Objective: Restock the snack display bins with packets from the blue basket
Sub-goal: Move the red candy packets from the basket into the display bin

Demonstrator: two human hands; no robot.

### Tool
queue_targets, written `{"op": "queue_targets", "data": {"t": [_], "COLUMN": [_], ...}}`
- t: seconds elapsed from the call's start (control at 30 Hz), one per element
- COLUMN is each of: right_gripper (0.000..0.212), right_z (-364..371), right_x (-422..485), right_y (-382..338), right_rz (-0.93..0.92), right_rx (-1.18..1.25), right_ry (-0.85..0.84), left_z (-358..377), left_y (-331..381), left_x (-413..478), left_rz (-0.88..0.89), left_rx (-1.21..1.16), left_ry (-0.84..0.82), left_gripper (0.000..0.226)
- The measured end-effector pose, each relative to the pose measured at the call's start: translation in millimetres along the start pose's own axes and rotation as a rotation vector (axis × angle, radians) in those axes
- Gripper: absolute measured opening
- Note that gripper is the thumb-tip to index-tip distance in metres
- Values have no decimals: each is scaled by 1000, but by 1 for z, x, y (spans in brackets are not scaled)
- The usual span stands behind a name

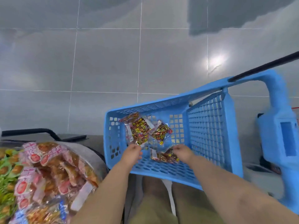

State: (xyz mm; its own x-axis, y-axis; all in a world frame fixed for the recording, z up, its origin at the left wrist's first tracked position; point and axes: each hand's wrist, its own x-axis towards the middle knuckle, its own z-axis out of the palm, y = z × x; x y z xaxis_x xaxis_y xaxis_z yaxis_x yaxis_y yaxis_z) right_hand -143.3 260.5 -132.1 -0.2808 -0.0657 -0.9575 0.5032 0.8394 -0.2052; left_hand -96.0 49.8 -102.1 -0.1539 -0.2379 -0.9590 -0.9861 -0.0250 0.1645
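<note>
the floor [105,62] is glossy grey tile with thin pale grout lines. a bright glare [216,60] sits on it to the far right, with a dark reflection [226,13] beyond. the blue basket [207,126] stands at the near right, its near edge over the person's knees; whether it rests fully on the floor cannot be told. at the near left, heaped pink snack packets [53,167] and green packets [6,172] hide the floor.
</note>
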Motion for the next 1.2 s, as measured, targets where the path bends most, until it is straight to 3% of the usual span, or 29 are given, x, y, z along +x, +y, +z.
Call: {"op": "queue_targets", "data": {"t": [0.1,0.23,0.4,0.57,0.67,0.77,0.87,0.97,1.07,1.13,1.2], "right_gripper": [32,55,56,41,34,30,27,21,14,14,23], "right_z": [15,32,41,10,-17,-43,-59,-60,-54,-47,-38], "right_x": [33,70,87,73,56,35,24,26,38,53,74], "right_y": [5,11,19,31,23,-2,-33,-58,-71,-73,-70], "right_rz": [17,25,28,-85,-258,-394,-388,-371,-339,-275,-168], "right_rx": [-48,-500,-518,-331,-67,295,301,349,425,586,720], "right_ry": [19,-23,-26,141,213,-45,-310,-445,-524,-474,-225], "left_z": [9,15,16,12,9,9,11,8,1,-3,-6], "left_y": [2,-3,-10,-8,-2,10,29,42,41,35,25], "left_x": [28,57,68,54,44,33,25,22,24,29,36], "left_rz": [-92,-133,-158,-154,-29,215,388,376,354,339,299], "left_rx": [-177,-245,-217,-204,-106,69,210,222,137,93,20], "left_ry": [-9,19,23,10,-32,-138,-233,-372,-400,-334,-253], "left_gripper": [23,23,19,28,23,40,56,39,21,19,24]}}
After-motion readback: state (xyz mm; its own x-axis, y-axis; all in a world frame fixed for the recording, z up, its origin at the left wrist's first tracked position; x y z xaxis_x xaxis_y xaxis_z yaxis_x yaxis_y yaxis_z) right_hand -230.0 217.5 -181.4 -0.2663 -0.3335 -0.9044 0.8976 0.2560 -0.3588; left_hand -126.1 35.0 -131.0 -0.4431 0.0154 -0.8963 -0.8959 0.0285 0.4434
